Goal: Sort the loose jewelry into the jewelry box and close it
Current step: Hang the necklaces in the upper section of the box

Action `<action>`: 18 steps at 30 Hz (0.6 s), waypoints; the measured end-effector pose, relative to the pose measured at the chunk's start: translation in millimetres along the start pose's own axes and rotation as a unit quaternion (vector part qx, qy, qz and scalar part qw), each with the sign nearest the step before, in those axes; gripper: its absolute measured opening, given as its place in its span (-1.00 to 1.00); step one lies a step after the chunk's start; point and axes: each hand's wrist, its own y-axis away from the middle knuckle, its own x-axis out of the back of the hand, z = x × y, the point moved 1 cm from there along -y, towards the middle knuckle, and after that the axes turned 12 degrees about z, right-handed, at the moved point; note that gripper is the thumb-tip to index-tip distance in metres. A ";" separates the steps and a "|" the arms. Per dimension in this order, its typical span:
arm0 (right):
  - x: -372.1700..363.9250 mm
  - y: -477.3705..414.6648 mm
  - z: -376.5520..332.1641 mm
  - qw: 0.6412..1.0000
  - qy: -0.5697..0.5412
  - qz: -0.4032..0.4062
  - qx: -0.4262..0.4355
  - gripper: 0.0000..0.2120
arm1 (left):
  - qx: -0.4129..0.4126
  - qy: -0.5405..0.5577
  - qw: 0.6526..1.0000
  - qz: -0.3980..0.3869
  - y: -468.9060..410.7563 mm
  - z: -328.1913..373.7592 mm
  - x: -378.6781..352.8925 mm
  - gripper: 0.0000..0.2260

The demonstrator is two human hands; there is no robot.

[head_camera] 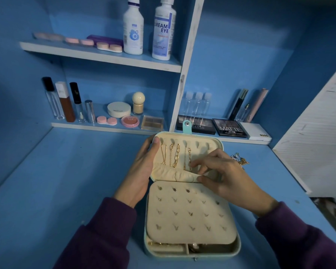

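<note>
Jewelry box (192, 247) open, long axis up-frame, lid (202, 140) topmost.
Your left hand (142, 171) grips the lid; right hand (225, 175) pinches its pocket (173, 174).

Two bare hands — left hand (142, 171), right hand (224, 177) — emerge from loose dark-purple sleeves (97, 235) with ribbed cuffs.

A home vanity nook. Blue shelves (105, 55) beyond the left hand (142, 171) hold 2 lens-solution bottles (133, 28), lens cases (109, 47), a compact (118, 109) and blush (130, 121). Beyond the right hand (227, 175) are 3 clear bottles (198, 103) and palettes (229, 127).
</note>
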 end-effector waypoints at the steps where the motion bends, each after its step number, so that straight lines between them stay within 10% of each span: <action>1: -0.1 -0.2 -0.2 1.000 -0.001 0.001 0.001 -0.91 | 0.000 0.000 1.000 -0.001 0.0 0.0 0.1 -0.71; 18: 27.2 -5.2 5.7 0.990 0.109 0.088 0.027 -0.81 | 0.004 0.007 1.000 -0.001 -2.1 0.4 0.1 -0.69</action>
